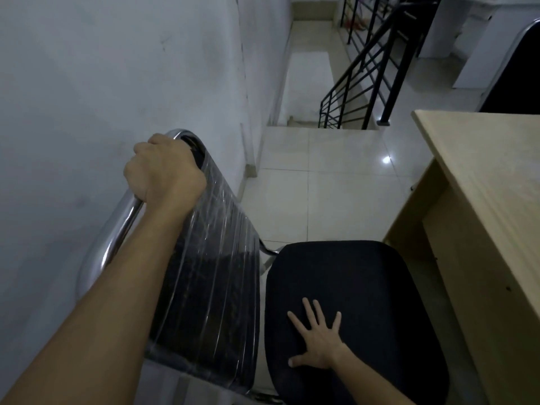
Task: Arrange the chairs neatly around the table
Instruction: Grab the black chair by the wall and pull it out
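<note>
A black chair with a chrome tube frame stands close below me, its backrest (210, 282) wrapped in clear plastic and its dark fabric seat (353, 293) facing right toward the light wooden table (485, 182). My left hand (163, 168) is closed around the top of the chrome frame at the backrest's far corner. My right hand (320, 340) lies flat on the seat near its front, fingers spread. The seat's right edge sits next to the table's side panel.
A white wall (102, 83) runs close along the left. Ahead, a stairwell drops away behind a black metal railing (365, 83). A second dark chair back (517, 80) shows beyond the table at the far right. Pale tiled floor (330, 188) lies between chair and stairs.
</note>
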